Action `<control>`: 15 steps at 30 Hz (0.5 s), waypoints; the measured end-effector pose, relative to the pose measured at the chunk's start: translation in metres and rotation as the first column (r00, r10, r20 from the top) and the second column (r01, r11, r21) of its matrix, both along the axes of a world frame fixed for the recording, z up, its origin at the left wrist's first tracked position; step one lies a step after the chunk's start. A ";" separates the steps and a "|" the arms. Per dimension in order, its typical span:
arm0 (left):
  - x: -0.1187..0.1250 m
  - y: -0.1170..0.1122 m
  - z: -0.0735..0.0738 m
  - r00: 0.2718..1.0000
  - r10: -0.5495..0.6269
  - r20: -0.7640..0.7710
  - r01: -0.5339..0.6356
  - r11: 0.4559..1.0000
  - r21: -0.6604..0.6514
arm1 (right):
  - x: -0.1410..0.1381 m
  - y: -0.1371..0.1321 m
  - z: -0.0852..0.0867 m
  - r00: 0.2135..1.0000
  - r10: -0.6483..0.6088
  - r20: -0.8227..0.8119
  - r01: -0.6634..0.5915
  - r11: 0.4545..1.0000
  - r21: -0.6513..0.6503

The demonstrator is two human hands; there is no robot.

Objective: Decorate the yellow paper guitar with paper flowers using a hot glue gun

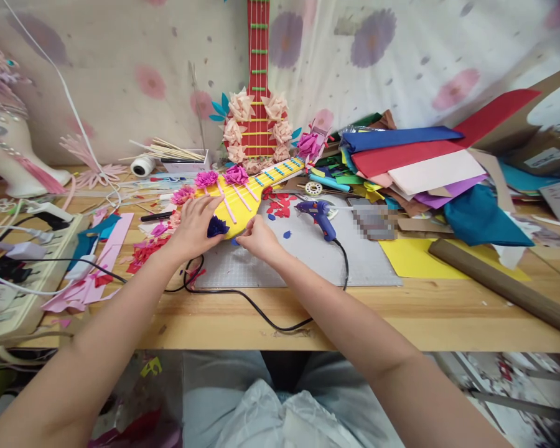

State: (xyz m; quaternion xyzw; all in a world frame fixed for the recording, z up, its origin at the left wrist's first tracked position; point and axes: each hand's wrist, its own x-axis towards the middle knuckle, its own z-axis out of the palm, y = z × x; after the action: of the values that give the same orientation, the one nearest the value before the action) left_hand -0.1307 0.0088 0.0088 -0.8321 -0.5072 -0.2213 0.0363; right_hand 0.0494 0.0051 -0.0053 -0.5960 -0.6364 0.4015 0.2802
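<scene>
A yellow toy guitar with pink strings and blue frets lies tilted on the grey cutting mat. My left hand curves over the left side of its body, gripping it beside a dark blue paper flower. At the lower edge of the guitar, my right hand is closed in a pinch, with a small blue paper petal at its fingertips. Magenta paper flowers sit along the guitar's upper edge. Loose blue petals lie on the mat.
A blue glue gun rests on the mat, its black cord looping along the table front. A red guitar with pale flowers stands behind. Coloured paper sheets pile up at right, near a brown roll. A power strip lies left.
</scene>
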 end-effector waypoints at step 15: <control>-0.015 0.010 0.000 0.974 -0.012 0.226 0.064 0.973 -0.223 | -0.020 0.004 -0.011 0.986 -0.099 -0.135 0.087 0.992 -0.089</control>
State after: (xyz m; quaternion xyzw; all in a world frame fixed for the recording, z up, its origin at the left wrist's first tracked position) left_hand -0.1453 0.0187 0.0087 -0.8103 -0.5140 -0.2542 -0.1210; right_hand 0.0292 0.0087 -0.0167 -0.6067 -0.5695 0.4546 0.3176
